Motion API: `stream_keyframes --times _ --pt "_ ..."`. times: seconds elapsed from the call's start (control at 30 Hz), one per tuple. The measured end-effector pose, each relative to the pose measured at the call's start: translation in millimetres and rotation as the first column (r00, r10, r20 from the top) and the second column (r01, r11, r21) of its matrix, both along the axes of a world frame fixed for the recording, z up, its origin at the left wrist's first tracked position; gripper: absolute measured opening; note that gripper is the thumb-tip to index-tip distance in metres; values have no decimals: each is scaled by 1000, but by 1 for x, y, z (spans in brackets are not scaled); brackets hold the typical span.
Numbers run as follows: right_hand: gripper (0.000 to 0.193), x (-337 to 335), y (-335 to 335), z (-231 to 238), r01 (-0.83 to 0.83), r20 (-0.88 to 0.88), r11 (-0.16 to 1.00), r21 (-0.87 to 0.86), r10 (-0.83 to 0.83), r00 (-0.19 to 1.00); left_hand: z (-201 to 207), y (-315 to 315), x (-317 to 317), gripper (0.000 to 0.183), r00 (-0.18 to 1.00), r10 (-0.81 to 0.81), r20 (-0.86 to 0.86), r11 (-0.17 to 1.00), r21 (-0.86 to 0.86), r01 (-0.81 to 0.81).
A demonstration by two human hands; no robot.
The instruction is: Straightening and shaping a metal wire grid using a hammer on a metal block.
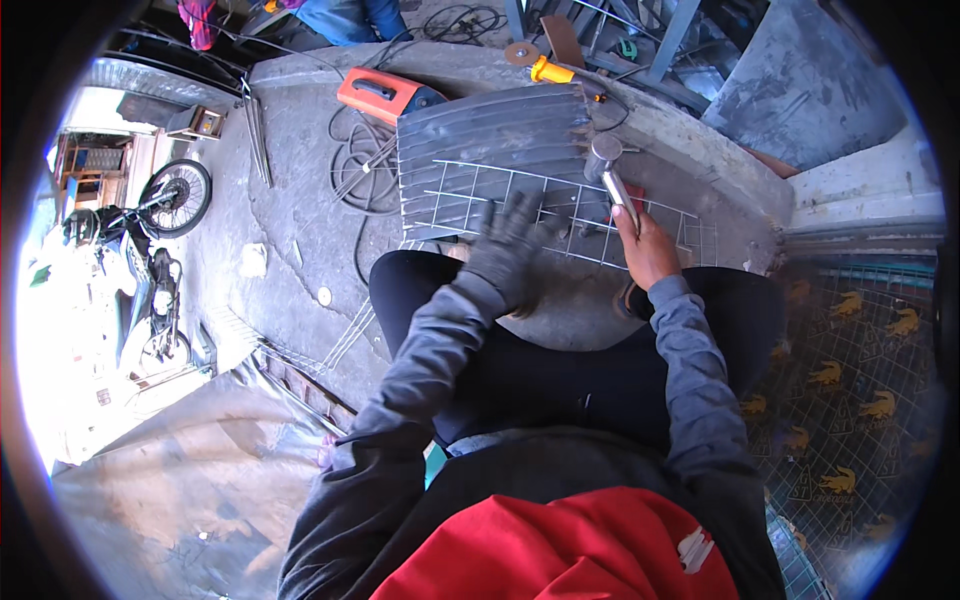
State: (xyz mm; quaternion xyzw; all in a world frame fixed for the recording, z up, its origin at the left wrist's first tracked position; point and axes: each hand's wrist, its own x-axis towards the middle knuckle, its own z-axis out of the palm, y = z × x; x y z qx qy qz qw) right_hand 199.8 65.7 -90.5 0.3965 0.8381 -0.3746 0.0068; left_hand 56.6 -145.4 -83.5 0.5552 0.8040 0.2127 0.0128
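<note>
Hammer (617, 189) points away-left, long axis perhaps raised.

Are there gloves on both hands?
No, the left hand is gloved, but the right hand, holding the hammer, is bare.

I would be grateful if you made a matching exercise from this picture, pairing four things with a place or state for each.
Things:
1. Hammer
2. Left hand
3. Wire grid
4. Motorcycle

Places or states:
A. Toward the left edge of the view
B. Seen stretching across the dark ribbed panel
C. Gripped in the bare right hand
D. Covered by a dark grey glove, fingers spread

Right pairs: 1-C, 2-D, 3-B, 4-A.
</note>
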Motion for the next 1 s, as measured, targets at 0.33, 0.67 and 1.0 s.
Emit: stream_keyframes --times 0.33,0.67,1.0 --pt "69 0 8 26 86 -69 930 -357 -118 991 -11 15 4 60 1000 16 -11 980 -199 -18" --pt "52 37 26 121 180 -460 744 -644 -565 685 37 12 -35 38 987 7 -163 985 -166 -34" --pt "53 136 19 138 393 -403 718 -575 -666 628 14 63 -135 35 999 32 42 965 -262 -20"
